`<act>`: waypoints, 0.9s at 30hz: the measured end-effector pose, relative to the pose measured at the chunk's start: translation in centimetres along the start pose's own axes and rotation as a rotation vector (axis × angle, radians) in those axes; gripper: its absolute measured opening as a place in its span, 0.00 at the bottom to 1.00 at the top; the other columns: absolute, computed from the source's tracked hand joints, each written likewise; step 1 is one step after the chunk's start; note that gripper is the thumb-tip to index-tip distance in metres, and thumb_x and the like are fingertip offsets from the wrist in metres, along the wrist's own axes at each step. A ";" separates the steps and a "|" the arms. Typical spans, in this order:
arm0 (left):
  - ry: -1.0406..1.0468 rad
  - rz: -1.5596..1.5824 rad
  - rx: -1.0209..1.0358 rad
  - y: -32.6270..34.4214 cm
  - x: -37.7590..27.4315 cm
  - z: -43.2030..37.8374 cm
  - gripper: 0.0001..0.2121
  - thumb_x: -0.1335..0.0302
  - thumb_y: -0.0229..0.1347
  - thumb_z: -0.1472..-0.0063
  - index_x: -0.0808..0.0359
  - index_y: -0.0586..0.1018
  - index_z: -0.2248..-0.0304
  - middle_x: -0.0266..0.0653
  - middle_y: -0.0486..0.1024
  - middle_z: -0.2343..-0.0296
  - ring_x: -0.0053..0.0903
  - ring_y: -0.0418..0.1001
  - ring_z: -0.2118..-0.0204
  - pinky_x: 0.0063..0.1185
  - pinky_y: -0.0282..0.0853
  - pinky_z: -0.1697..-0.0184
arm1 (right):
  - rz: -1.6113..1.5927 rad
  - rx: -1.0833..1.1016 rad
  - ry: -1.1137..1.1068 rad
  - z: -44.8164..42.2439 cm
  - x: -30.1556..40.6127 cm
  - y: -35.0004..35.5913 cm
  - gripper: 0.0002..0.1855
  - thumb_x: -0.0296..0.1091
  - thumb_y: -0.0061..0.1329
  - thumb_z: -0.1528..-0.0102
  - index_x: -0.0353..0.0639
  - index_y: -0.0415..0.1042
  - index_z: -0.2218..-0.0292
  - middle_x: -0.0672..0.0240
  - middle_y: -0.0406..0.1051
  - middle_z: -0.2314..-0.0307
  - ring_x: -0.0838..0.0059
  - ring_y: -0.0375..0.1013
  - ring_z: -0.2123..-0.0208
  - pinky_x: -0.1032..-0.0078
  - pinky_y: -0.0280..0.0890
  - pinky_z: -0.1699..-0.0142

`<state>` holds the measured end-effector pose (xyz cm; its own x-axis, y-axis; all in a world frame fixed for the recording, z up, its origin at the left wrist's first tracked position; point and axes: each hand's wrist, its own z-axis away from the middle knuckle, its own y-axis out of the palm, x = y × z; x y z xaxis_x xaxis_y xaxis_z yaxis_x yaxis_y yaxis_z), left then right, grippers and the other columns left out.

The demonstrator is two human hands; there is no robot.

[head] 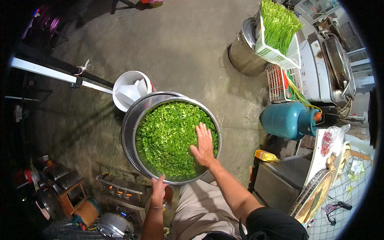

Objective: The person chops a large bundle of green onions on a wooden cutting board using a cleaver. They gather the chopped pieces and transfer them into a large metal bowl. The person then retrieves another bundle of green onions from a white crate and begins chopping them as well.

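Note:
A round stainless steel basin (pixel 219 135) sits before me, on or in a wider metal vessel (pixel 128 139) whose rim shows at its left. Chopped green leaves and stems (pixel 169 136), which look like garlic chives, fill much of the basin. My right hand (pixel 204 147) lies flat on the greens at the right side, fingers extended and holding nothing. At the near rim, my left hand (pixel 159 187) grips the basin's edge, with its thumb on top.
A white bucket (pixel 132 90) holding white containers stands beyond the basin's left side. To the right are a blue gas cylinder (pixel 285 120), a tall metal pot (pixel 247 57), and a white plastic crate (pixel 277 57) of long green chives (pixel 280 27). A white pole (pixel 45 70) extends at left.

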<state>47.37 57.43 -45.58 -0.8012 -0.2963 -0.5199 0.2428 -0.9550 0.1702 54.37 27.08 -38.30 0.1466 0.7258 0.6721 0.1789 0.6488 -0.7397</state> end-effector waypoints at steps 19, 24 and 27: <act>-0.072 -0.183 0.032 0.3 -2.7 0.4 0.15 0.78 0.54 0.39 0.64 0.64 0.54 0.40 0.71 0.63 0.33 0.78 0.65 0.39 0.80 0.62 | -0.073 0.099 -0.167 -0.9 10.2 -0.4 0.39 0.41 0.54 0.45 0.39 0.55 0.37 0.47 0.47 0.35 0.48 0.47 0.33 0.52 0.42 0.31; -0.063 -0.100 0.060 -0.7 -3.8 1.4 0.16 0.77 0.55 0.41 0.59 0.65 0.55 0.39 0.70 0.62 0.32 0.76 0.64 0.37 0.78 0.60 | -0.063 0.111 -0.221 0.4 10.4 0.5 0.31 0.36 0.56 0.49 0.36 0.66 0.45 0.51 0.54 0.37 0.53 0.51 0.33 0.52 0.44 0.30; 0.027 -0.225 -0.007 -0.6 -4.7 3.0 0.22 0.75 0.50 0.35 0.60 0.64 0.42 0.35 0.75 0.65 0.24 0.74 0.65 0.28 0.74 0.64 | -0.430 -0.166 -0.472 -0.9 14.0 -2.6 0.17 0.30 0.55 0.50 0.40 0.73 0.57 0.55 0.68 0.50 0.53 0.67 0.47 0.57 0.63 0.42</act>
<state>49.33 59.47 -40.72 -0.8208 -0.0759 -0.5662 0.0635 -0.9971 0.0416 56.83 35.35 -26.88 -0.4072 0.4567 0.7910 0.2796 0.8868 -0.3681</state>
